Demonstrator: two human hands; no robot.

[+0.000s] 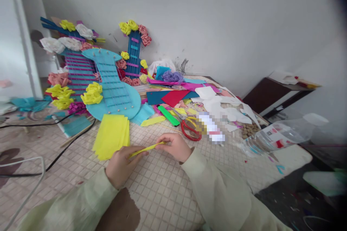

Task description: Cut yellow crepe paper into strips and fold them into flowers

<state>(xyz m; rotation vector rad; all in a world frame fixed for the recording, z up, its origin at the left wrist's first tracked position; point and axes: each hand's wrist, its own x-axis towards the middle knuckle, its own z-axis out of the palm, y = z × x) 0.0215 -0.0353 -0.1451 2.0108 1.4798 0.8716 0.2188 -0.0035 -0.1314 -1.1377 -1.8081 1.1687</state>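
Observation:
Stretched between my two hands is a narrow folded strip of yellow paper [150,148]. My left hand [123,164] grips its left end, with thumb below and fingers above. The right end is pinched by my right hand [175,146] between thumb and fingertips. Just behind my left hand lies a stack of yellow paper sheets [111,135], flat on the table. Red-handled scissors [191,131] and a green cutter knife [168,115] rest beyond my right hand. Behind the stack leans a light blue harp-like board [119,97] strung with threads.
Blue boards with yellow, pink and white paper flowers [92,93] stand along the wall. White paper scraps [225,106] and coloured sheets [176,97] cover the back right. A clear plastic bottle [279,135] lies at the right edge. Black cable [65,151] and white cable [40,180] cross the left side.

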